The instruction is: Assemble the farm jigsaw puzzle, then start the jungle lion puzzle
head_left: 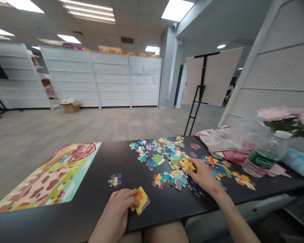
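Near the front edge of the black table, my left hand [120, 207] is closed on a yellow and orange jigsaw puzzle piece [142, 201] with a grey corner. My right hand [202, 173] reaches into the pile and has its thumb and fingers around a yellow puzzle piece [187, 165]; its far side is hidden by the fingers. Loose colourful puzzle pieces [155, 160] lie scattered and overlapping beyond and around the right hand. Beyond my left hand, a small blue and orange puzzle piece [115, 180] lies apart from the pile.
A printed farm-picture sheet [55, 173] covers the table's left end. To the right stand a clear bottle with a green label [266, 155], crumpled plastic bags [225, 138] and pink flowers [278, 113]. An easel [201, 87] and white shelves [111, 79] stand beyond the table.
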`<act>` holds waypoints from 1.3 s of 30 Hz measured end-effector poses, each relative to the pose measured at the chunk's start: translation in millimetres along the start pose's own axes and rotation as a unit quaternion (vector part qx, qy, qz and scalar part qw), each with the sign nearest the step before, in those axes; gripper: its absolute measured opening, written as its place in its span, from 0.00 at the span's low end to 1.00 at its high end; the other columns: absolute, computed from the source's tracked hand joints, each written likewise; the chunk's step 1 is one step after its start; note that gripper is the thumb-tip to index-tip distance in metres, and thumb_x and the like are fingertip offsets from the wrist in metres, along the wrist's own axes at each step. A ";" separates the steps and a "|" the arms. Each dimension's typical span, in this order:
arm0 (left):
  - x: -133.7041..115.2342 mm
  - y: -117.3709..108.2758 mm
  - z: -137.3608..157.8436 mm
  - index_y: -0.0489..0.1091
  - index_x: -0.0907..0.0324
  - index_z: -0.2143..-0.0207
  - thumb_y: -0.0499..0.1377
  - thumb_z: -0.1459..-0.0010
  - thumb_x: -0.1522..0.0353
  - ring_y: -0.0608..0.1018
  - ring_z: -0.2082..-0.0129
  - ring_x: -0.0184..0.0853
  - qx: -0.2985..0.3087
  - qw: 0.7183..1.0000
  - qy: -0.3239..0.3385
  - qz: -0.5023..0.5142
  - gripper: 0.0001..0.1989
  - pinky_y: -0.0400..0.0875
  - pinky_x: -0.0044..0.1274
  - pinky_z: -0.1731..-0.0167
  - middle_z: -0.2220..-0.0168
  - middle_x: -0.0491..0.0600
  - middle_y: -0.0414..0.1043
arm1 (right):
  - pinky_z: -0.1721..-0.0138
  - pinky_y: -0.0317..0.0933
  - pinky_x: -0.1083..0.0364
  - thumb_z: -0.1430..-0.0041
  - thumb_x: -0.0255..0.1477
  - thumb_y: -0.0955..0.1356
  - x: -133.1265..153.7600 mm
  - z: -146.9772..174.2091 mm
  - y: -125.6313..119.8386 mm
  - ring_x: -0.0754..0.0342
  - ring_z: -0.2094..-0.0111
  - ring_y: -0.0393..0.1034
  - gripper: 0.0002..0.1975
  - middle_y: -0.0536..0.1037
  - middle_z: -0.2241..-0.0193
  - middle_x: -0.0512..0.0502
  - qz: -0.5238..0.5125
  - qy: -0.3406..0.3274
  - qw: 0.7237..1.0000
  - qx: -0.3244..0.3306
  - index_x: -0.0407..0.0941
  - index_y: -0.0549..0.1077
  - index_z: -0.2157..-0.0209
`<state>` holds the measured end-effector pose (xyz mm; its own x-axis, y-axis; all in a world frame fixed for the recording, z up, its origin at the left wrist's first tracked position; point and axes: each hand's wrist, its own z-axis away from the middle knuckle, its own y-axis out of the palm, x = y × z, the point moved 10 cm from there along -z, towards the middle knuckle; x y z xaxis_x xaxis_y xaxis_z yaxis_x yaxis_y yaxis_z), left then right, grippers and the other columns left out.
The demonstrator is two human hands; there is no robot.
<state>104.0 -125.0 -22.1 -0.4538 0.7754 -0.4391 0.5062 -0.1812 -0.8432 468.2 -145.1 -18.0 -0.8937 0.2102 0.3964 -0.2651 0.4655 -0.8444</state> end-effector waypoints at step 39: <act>22.6 -14.2 9.8 0.61 0.53 0.36 0.61 0.38 0.68 0.76 0.53 0.38 -0.070 0.932 -0.098 0.342 0.29 0.76 0.27 0.60 0.39 0.56 0.67 | 0.45 0.67 0.51 0.44 0.14 0.63 251.1 81.4 44.4 0.51 0.43 0.69 0.26 0.72 0.41 0.46 -0.193 -0.346 0.907 0.145 0.54 0.81 0.54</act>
<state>79.4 -110.9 -23.1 -0.1078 0.3802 -0.9186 0.8109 -0.5010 -0.3025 202.5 -141.6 14.7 -0.7006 -0.5566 0.4464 -0.6005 0.1220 -0.7903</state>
